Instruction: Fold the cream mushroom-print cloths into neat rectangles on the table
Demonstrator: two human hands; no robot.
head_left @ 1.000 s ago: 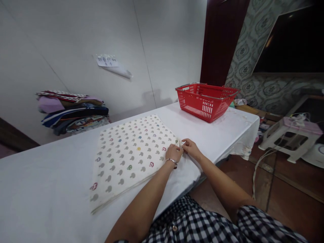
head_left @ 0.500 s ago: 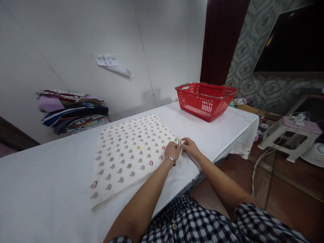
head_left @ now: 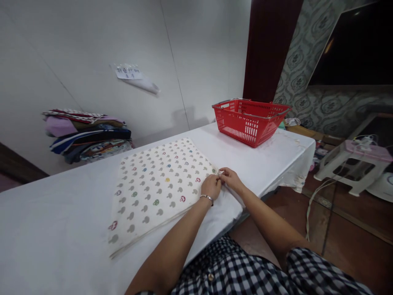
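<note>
A folded cream cloth [head_left: 159, 180] printed with grey and coloured mushrooms lies flat on the white-covered table [head_left: 70, 229]. At the cloth's right corner my left hand [head_left: 211, 186], with a bracelet at its wrist, is closed on the fabric. Just to the right of it, my right hand [head_left: 230, 178] pinches the same corner, and the fingertips of both hands nearly meet. The bit of cloth between the fingertips is small and partly hidden.
A red plastic basket [head_left: 250, 123] stands at the table's far right. Folded clothes [head_left: 90, 135] are piled beyond the table's back left edge. On the floor at right is a stool [head_left: 353, 164] with cables.
My left hand has shifted slightly down and closer to my right hand at the cloth's corner. The bunched folds there now look flatter. The basket has stayed in place.
</note>
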